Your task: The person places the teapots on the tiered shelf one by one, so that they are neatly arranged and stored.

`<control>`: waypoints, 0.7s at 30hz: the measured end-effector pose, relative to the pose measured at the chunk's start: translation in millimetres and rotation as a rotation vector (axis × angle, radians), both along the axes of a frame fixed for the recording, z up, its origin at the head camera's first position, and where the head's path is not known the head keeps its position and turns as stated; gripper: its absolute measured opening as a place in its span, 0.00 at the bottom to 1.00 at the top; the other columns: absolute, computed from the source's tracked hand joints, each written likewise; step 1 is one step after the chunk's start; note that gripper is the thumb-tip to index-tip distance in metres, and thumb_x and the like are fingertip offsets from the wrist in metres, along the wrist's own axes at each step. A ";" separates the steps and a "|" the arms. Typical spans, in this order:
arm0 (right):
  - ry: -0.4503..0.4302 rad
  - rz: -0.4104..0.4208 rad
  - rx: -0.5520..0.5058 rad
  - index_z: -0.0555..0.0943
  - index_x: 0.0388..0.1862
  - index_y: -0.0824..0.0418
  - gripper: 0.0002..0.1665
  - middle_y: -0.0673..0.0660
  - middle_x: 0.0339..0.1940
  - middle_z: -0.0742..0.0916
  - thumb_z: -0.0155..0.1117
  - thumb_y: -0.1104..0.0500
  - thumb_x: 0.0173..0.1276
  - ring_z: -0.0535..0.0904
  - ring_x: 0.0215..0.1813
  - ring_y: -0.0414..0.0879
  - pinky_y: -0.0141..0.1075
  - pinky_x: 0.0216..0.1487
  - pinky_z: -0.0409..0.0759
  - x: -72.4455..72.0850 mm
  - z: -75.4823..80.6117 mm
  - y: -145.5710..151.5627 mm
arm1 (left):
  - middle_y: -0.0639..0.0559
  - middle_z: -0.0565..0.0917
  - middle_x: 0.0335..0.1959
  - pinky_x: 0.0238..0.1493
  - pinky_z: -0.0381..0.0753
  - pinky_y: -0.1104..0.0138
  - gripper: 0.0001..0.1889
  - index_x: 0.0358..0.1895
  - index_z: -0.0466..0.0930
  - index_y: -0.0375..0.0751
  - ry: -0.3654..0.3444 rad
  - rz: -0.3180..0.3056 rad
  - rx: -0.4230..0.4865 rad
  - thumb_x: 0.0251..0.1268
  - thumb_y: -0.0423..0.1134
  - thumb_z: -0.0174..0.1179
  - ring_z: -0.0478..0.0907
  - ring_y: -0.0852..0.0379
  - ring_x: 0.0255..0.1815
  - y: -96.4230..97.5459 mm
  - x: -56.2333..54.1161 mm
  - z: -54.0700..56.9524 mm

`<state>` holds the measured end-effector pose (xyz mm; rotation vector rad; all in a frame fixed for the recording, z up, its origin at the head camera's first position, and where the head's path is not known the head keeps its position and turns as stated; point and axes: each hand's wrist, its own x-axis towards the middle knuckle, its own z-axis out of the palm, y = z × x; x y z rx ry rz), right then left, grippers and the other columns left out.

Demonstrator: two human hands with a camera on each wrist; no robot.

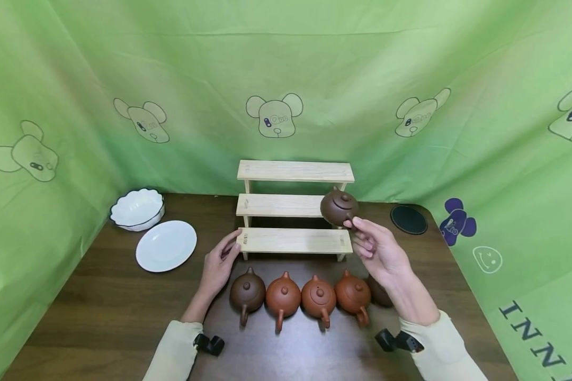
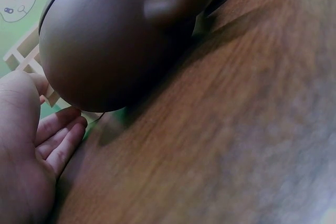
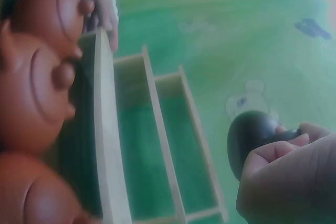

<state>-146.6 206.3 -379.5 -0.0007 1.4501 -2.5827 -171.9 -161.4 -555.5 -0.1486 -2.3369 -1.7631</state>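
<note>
In the head view my right hand [image 1: 380,253] grips a dark brown teapot [image 1: 338,207] by its handle. That teapot is raised at the right end of a three-step wooden stand [image 1: 293,241], overlapping the middle step, and its spout points away. My left hand [image 1: 217,267] holds the left end of the lowest step between thumb and index finger. Before the stand sit a dark brown teapot [image 1: 247,292], three reddish-brown teapots [image 1: 283,297] in a row, and another dark teapot [image 1: 379,292] partly hidden by my right forearm. The left wrist view shows the leftmost teapot [image 2: 115,40] close beside my left hand.
On the left stand a white scalloped bowl [image 1: 138,209] with a dark rim and a white oval plate [image 1: 167,246]. A round black coaster [image 1: 408,219] lies at the table's back right. Green printed cloth [image 1: 295,63] hangs behind and along both sides.
</note>
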 end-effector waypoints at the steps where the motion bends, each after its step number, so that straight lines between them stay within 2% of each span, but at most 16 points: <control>1: -0.012 -0.001 0.003 0.95 0.38 0.58 0.21 0.46 0.33 0.91 0.58 0.65 0.88 0.54 0.23 0.34 0.24 0.27 0.48 -2.1 1.9 -4.9 | 0.44 0.86 0.72 0.63 0.80 0.77 0.21 0.77 0.81 0.45 -0.014 -0.002 0.001 0.88 0.39 0.62 0.85 0.48 0.70 0.8 1.8 4.4; 6: -0.067 0.008 -0.004 0.93 0.36 0.58 0.24 0.47 0.32 0.88 0.53 0.67 0.89 0.57 0.22 0.33 0.22 0.26 0.52 -15.3 8.8 -25.8 | 0.41 0.87 0.70 0.60 0.81 0.78 0.21 0.76 0.83 0.45 0.043 0.004 -0.001 0.88 0.40 0.62 0.87 0.48 0.67 1.8 3.6 4.9; 9: -0.092 0.009 -0.016 0.92 0.35 0.58 0.26 0.47 0.32 0.88 0.51 0.67 0.90 0.59 0.22 0.32 0.21 0.25 0.54 -24.8 10.1 -36.8 | 0.42 0.88 0.68 0.59 0.82 0.77 0.20 0.75 0.84 0.48 0.072 0.011 0.000 0.87 0.43 0.63 0.88 0.53 0.65 0.8 0.7 -2.2; 12: -0.108 0.001 -0.015 0.92 0.33 0.57 0.27 0.47 0.32 0.89 0.51 0.66 0.90 0.60 0.21 0.32 0.20 0.25 0.55 -34.2 9.7 -48.0 | 0.41 0.88 0.68 0.59 0.83 0.75 0.21 0.75 0.84 0.49 0.099 0.001 0.009 0.87 0.45 0.63 0.89 0.52 0.65 0.0 -1.5 -6.6; 15: -0.127 -0.011 -0.012 0.91 0.31 0.56 0.27 0.47 0.31 0.89 0.52 0.67 0.90 0.60 0.21 0.32 0.20 0.24 0.55 -43.2 8.7 -59.1 | 0.40 0.87 0.69 0.60 0.84 0.74 0.21 0.75 0.84 0.47 0.107 -0.009 0.011 0.87 0.45 0.63 0.88 0.49 0.66 -0.4 -2.6 -8.8; 21: -0.146 -0.015 -0.021 0.90 0.29 0.56 0.25 0.46 0.29 0.86 0.56 0.66 0.89 0.59 0.21 0.32 0.21 0.24 0.55 -58.2 10.2 -77.8 | 0.46 0.87 0.71 0.61 0.83 0.76 0.21 0.76 0.83 0.53 0.081 -0.006 0.000 0.88 0.47 0.62 0.87 0.55 0.67 -2.7 -3.8 -11.6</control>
